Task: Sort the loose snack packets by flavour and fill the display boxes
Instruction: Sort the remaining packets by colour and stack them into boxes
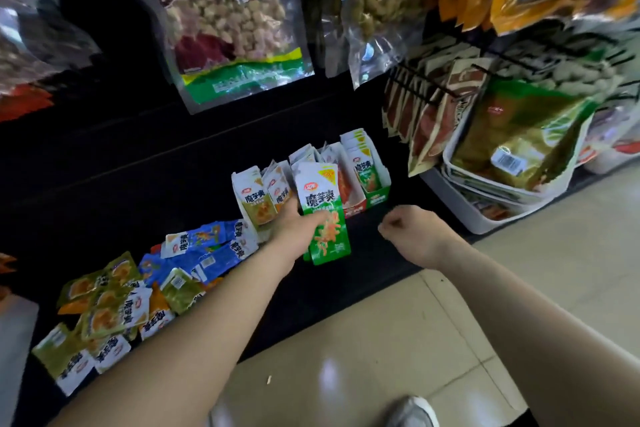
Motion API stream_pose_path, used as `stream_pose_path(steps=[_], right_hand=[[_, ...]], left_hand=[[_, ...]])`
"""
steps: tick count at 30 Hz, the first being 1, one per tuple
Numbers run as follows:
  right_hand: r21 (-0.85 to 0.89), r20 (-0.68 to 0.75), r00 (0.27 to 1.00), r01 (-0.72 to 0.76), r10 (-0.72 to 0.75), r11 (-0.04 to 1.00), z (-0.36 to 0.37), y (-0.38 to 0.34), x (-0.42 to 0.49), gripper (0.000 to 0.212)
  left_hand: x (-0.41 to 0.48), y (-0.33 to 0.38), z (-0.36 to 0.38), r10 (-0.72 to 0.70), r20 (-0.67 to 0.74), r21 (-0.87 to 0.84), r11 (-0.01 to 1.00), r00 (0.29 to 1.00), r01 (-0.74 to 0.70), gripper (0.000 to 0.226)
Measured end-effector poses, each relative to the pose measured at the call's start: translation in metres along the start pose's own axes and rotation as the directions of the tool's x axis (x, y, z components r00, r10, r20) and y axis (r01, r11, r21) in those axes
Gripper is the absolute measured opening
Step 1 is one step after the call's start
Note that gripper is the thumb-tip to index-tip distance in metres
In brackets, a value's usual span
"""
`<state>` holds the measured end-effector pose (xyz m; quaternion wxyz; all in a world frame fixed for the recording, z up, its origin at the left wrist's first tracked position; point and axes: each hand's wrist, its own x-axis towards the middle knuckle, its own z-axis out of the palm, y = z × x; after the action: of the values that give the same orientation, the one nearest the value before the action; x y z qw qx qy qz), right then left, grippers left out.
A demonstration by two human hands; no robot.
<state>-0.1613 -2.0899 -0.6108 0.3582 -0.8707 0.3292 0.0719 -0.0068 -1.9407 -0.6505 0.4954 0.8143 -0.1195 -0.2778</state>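
Observation:
My left hand [294,229] grips a green and white snack packet [322,212], held upright over the dark low shelf [173,177]. Just behind it stand an olive packet [254,201] and other upright packets. Further right, a red display box [355,208] and a green display box [375,184] hold rows of packets. My right hand [403,224] hovers in a fist right of the held packet, with nothing in it. A heap of loose blue packets [204,250] and olive and orange packets [104,309] lies on the shelf at the left.
Large bags of peanuts [228,18] hang above the shelf. At the right, a rack of hanging snack bags [440,108] stands over white baskets [498,205] with more bags. Beige floor tiles [381,340] lie below, and a shoe [412,412] shows at the bottom edge.

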Motion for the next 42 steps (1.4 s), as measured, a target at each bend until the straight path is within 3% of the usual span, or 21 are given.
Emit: stream_pose_path(steps=[7, 11, 15, 19, 25, 33, 42], right_hand=[[-0.287, 0.078, 0.982, -0.142, 0.171, 0.947, 0.012, 0.073, 0.018, 0.032], [-0.316, 0.109, 0.975, -0.150, 0.193, 0.937, 0.016, 0.090, 0.022, 0.032], [-0.342, 0.094, 0.975, -0.158, 0.201, 0.926, 0.019, 0.093, 0.025, 0.034], [-0.366, 0.111, 0.976, -0.133, 0.185, 0.921, 0.023, 0.093, 0.028, 0.035], [-0.384, 0.126, 0.974, -0.127, 0.188, 0.915, 0.026, 0.097, 0.030, 0.035], [-0.373, 0.134, 0.973, -0.126, 0.188, 0.919, 0.029, 0.096, 0.029, 0.041], [-0.377, 0.146, 0.972, -0.117, 0.184, 0.919, 0.032, 0.086, 0.032, 0.033]], left_hand=[[0.122, 0.009, 0.085, 0.030, -0.083, 0.022, 0.999, 0.996, -0.028, 0.065], [0.173, 0.020, 0.112, 0.132, -0.140, -0.040, 0.990, 0.981, -0.139, 0.037], [0.205, 0.023, 0.127, 0.172, -0.103, -0.011, 0.985, 0.980, -0.174, 0.045], [0.217, 0.019, 0.138, 0.176, -0.090, 0.024, 0.984, 0.980, -0.174, 0.046], [0.217, 0.012, 0.147, 0.280, -0.071, 0.385, 0.893, 0.957, -0.233, 0.047], [0.218, 0.003, 0.145, 0.294, -0.153, 0.373, 0.901, 0.943, -0.221, 0.050], [0.217, -0.007, 0.151, 0.274, -0.063, 0.351, 0.906, 0.960, -0.235, 0.059]])
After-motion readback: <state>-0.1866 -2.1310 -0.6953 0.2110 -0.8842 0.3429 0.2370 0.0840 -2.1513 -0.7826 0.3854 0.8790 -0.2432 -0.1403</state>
